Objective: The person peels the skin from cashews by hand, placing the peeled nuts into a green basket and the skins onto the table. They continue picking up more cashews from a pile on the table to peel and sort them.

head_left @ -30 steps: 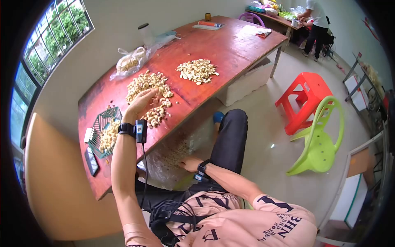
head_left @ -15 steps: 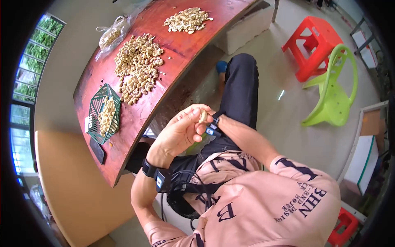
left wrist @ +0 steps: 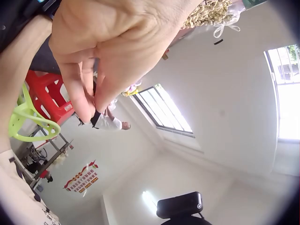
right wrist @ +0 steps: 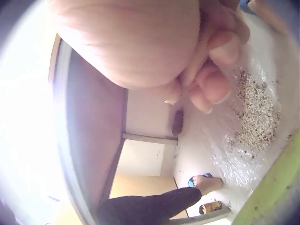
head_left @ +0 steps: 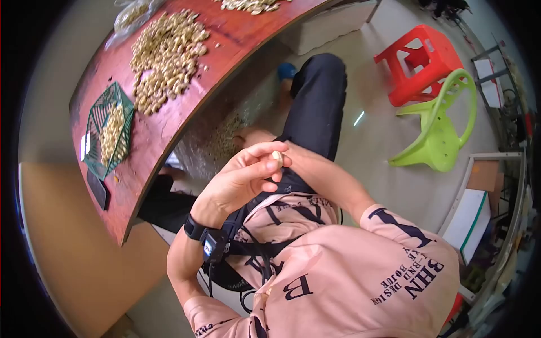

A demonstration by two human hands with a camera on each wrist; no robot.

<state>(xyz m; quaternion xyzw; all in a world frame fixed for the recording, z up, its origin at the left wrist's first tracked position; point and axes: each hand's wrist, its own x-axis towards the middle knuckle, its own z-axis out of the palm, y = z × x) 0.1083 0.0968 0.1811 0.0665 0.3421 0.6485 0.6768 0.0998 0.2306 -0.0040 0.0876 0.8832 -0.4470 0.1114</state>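
My left hand [head_left: 239,176] is raised in front of my body, pinching a pale cashew nut [head_left: 277,158] between thumb and fingers. In the left wrist view its thumb and fingertips meet, and the nut is hidden. Low beside my knee, my right hand [head_left: 255,137] is partly covered by the left hand and forearm. The right wrist view shows its fingers [right wrist: 213,86] loosely curled with no object visible in them. Beyond that hand, pale crumbs [right wrist: 258,115] lie on a clear plastic sheet [right wrist: 234,168] on the floor.
On the red table [head_left: 163,132] lie a big cashew pile [head_left: 169,62], a second pile [head_left: 248,5], a bagged heap [head_left: 131,16], a green basket [head_left: 99,115] with cashews and a phone [head_left: 98,190]. A red stool [head_left: 422,65] and green chair [head_left: 437,138] stand at right.
My left hand has moved from the cashew pile back towards my body, now with a cashew in its fingers. The head view has tilted down. My right hand stays low by the knee.
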